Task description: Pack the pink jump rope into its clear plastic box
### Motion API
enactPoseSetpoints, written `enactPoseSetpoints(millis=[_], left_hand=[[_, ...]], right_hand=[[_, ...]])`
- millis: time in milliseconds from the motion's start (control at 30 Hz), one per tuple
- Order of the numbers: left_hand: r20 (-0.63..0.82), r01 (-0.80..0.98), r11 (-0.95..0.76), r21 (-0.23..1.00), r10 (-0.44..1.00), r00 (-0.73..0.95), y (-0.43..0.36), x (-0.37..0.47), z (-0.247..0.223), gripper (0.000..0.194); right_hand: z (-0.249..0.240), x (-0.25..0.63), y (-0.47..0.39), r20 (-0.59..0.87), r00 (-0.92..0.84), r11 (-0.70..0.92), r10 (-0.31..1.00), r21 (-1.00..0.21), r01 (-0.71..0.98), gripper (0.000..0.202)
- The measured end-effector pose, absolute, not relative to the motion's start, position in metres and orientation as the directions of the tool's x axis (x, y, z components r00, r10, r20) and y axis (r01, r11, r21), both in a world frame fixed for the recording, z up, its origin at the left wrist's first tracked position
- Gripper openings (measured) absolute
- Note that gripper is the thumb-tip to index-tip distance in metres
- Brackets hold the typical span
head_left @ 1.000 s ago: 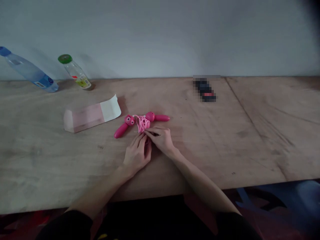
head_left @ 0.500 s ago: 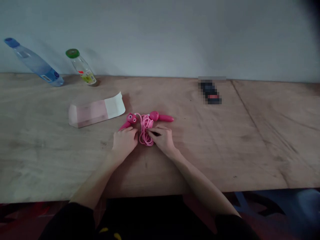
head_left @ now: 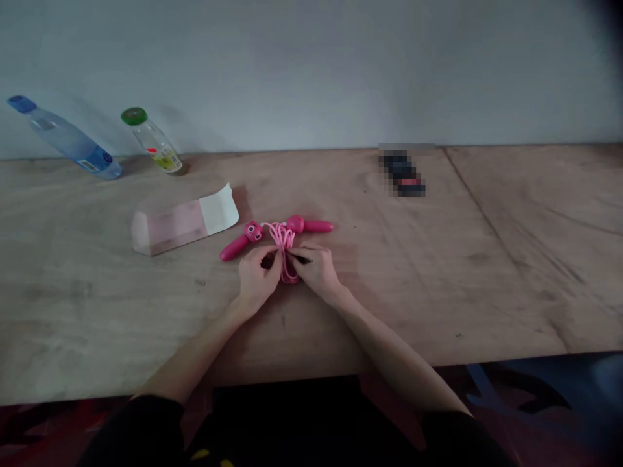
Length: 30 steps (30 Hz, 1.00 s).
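Observation:
A coiled pink rope (head_left: pixel 291 275) lies on the wooden table between my hands, its loops drawn in at the middle. My left hand (head_left: pixel 259 271) pinches the coil from the left, and my right hand (head_left: pixel 314 267) pinches it from the right; their fingertips nearly meet. Beyond my left hand is a pink handle with cartoon eyes (head_left: pixel 241 241), angled down to the left. A second pink handle (head_left: pixel 311 225) points right, just past my right hand. A thin dark thing shows at the fingers of my right hand, too small to make out.
A pink and white open box (head_left: pixel 185 222) lies left of the rope. Behind it, by the wall, are a blue-capped plastic bottle (head_left: pixel 71 141) and a green-capped glass bottle (head_left: pixel 156 144). A blurred dark object (head_left: pixel 403 173) lies at the back right.
My left hand has moved right, from beside the left handle onto the coil, uncovering that handle. The coil is narrower at its middle. The view has tilted slightly.

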<state>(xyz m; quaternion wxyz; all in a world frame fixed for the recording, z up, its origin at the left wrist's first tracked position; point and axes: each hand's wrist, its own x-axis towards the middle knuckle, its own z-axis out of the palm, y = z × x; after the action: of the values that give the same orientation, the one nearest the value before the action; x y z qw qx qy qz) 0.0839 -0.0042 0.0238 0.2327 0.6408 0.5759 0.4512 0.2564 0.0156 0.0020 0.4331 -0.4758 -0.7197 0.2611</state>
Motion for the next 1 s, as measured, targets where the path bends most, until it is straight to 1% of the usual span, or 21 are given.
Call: enactPoseSetpoints(millis=[67, 133, 300, 367, 467, 600, 667, 733, 800, 867, 933, 1000], left_hand=[[0.367, 0.583, -0.287, 0.760, 0.930, -0.020, -0.005, 0.084, 0.022, 0.015], [0.380, 0.611, -0.312, 0.728, 0.925, 0.020, -0.004, 0.082, 0.019, 0.015], [0.331, 0.611, -0.297, 0.734, 0.942, 0.060, -0.002, 0.081, 0.016, 0.016], [0.318, 0.575, -0.295, 0.763, 0.946, 0.063, 0.000, 0.082, 0.015, 0.016], [0.305, 0.522, -0.291, 0.802, 0.950, 0.061, 0.001, 0.082, 0.014, 0.016], [0.274, 0.561, -0.304, 0.770, 0.952, 0.139, -0.001, 0.079, 0.014, 0.015], [0.257, 0.576, -0.305, 0.758, 0.952, 0.166, -0.002, 0.078, 0.013, 0.015], [0.270, 0.593, -0.311, 0.743, 0.950, 0.160, -0.003, 0.079, 0.013, 0.013], [0.313, 0.646, -0.325, 0.691, 0.940, 0.139, -0.005, 0.080, 0.012, 0.017], [0.358, 0.729, -0.322, 0.604, 0.927, 0.114, -0.008, 0.082, 0.013, 0.024], [0.389, 0.797, -0.306, 0.520, 0.916, 0.097, -0.012, 0.084, 0.014, 0.030], [0.421, 0.826, -0.296, 0.480, 0.904, 0.080, -0.014, 0.086, 0.016, 0.032]], right_hand=[[0.003, 0.258, 0.016, 0.377, -0.181, 0.417, 0.908, -0.784, 0.460, 0.023], [0.006, 0.261, 0.017, 0.361, -0.194, 0.410, 0.912, -0.800, 0.438, 0.022], [0.011, 0.270, 0.021, 0.241, -0.222, 0.305, 0.945, -0.895, 0.325, 0.021], [0.012, 0.272, 0.022, 0.217, -0.226, 0.284, 0.950, -0.900, 0.331, 0.022], [0.014, 0.273, 0.021, 0.225, -0.244, 0.302, 0.943, -0.885, 0.355, 0.024], [0.016, 0.269, 0.018, 0.223, -0.219, 0.290, 0.950, -0.889, 0.353, 0.017], [0.015, 0.266, 0.017, 0.226, -0.190, 0.283, 0.955, -0.883, 0.375, 0.017], [0.014, 0.264, 0.017, 0.244, -0.174, 0.296, 0.954, -0.860, 0.416, 0.018], [0.013, 0.263, 0.018, 0.269, -0.170, 0.317, 0.948, -0.831, 0.457, 0.019], [0.014, 0.263, 0.018, 0.284, -0.168, 0.330, 0.944, -0.813, 0.480, 0.020], [0.017, 0.264, 0.017, 0.295, -0.164, 0.337, 0.941, -0.816, 0.470, 0.021], [0.020, 0.264, 0.015, 0.301, -0.162, 0.342, 0.940, -0.825, 0.449, 0.022]])
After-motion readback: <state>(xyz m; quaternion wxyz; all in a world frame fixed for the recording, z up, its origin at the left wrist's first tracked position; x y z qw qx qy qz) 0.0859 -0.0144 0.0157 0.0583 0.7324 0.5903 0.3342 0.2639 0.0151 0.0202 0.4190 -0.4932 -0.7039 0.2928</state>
